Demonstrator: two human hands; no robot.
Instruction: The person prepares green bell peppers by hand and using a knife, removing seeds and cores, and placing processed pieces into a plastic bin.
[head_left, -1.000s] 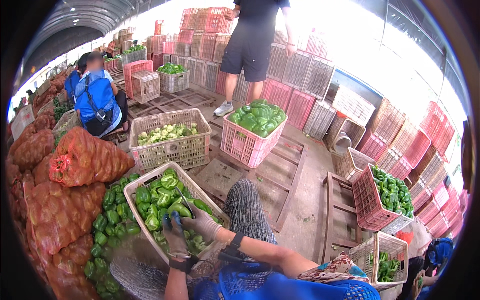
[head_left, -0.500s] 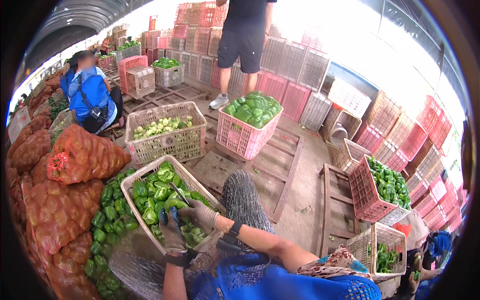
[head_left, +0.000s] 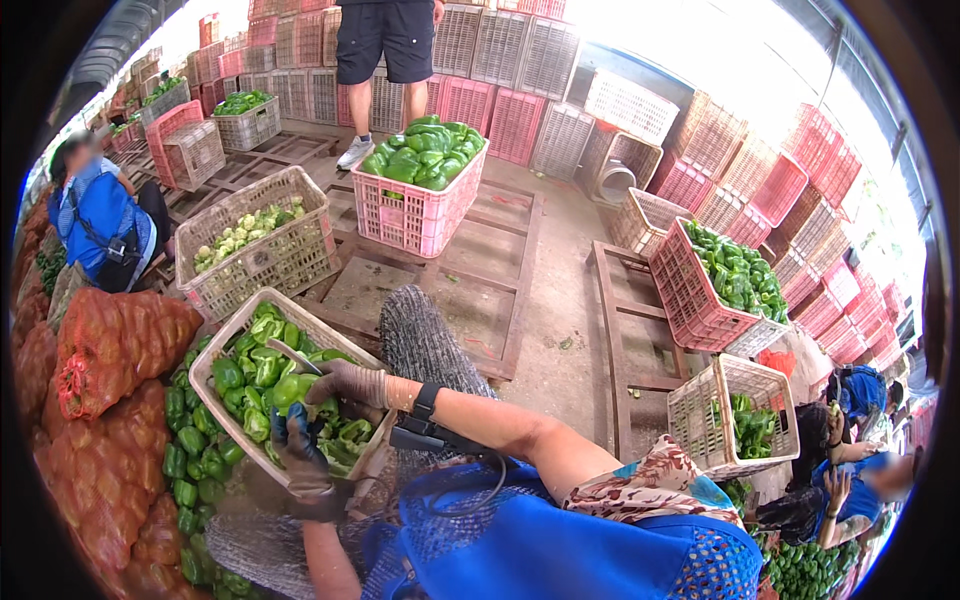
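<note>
My right hand (head_left: 350, 384), in a grey-brown work glove, grips a knife (head_left: 292, 356) whose blade points up and left over a crate (head_left: 232, 422) of green bell peppers. Just below the blade is a green bell pepper (head_left: 293, 391), paler than those around it. My left hand (head_left: 303, 462), in a dark glove with blue fingertips, has its fingers curled up against this pepper's near side; part of the grip is hidden. Cut and whole bell peppers (head_left: 262, 372) fill the beige crate under both hands, in front of my knees.
Red mesh sacks (head_left: 120, 345) and loose bell peppers (head_left: 190, 440) lie left. Beyond stand a crate of pale trimmings (head_left: 262, 265) and a pink crate of peppers (head_left: 425, 215) on wooden pallets (head_left: 505, 300). A person (head_left: 385, 60) stands behind; others sit left and lower right. Crates stack along the back.
The view has swung right, so the surroundings sit further left and higher. Both hands stay over the crate with the knife and pepper; the knife blade now lies flatter above the pepper.
</note>
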